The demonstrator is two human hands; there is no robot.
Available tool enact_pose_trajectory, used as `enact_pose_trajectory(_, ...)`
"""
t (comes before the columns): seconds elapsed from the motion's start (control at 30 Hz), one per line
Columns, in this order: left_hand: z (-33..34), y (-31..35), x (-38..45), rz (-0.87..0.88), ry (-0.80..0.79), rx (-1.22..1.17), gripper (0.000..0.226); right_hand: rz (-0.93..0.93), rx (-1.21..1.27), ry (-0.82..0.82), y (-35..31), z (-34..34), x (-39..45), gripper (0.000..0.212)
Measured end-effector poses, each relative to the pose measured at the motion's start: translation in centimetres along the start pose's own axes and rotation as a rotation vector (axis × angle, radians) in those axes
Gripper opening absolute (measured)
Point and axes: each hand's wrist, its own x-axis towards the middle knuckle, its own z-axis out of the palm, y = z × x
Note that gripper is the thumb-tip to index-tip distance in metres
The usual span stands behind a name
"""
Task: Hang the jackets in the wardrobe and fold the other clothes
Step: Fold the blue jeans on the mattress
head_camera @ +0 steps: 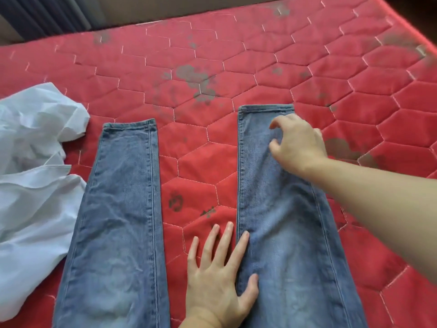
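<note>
A pair of blue jeans (118, 221) lies flat on the red quilted mattress (212, 55), its two legs spread apart with the hems pointing away from me. My left hand (220, 275) lies flat with fingers straight between the legs, its index finger and thumb resting on the inner edge of the right leg. My right hand (298, 145) hovers over or touches the right leg close to its hem, with fingers loosely curled and nothing held in them. A crumpled white garment (33, 166) lies at the left, beside the left leg.
The mattress carries several dark grey stains, mostly around its middle and right side. Beyond its far edge are a brown surface (189, 5) and a dark ribbed curtain or radiator (42, 15) at the top left.
</note>
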Motion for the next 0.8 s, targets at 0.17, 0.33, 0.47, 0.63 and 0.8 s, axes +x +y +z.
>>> enact_pose_trajectory(0.17,0.3,0.1,0.1,-0.010,0.027,-0.032,0.085,0.194,-0.081,-0.164,0.2,1.3,3.4,0.072)
enact_pose_trajectory(0.33,0.5,0.0,0.2,-0.004,0.059,-0.042,0.087,0.617,0.379,-0.049,0.8,1.9,5.9,0.063)
enact_pose_trajectory(0.47,0.3,0.0,0.1,-0.016,0.025,-0.028,0.083,0.543,0.709,0.000,0.6,1.7,5.8,0.024)
enact_pose_trajectory(0.63,-0.2,0.0,0.1,-0.032,-0.020,0.026,0.073,0.308,0.709,0.135,-0.5,-1.1,1.2,0.003)
enact_pose_trajectory(0.8,-0.8,0.4,0.0,-0.082,-0.147,0.067,0.076,0.016,0.514,0.150,1.3,-2.0,-12.6,0.005)
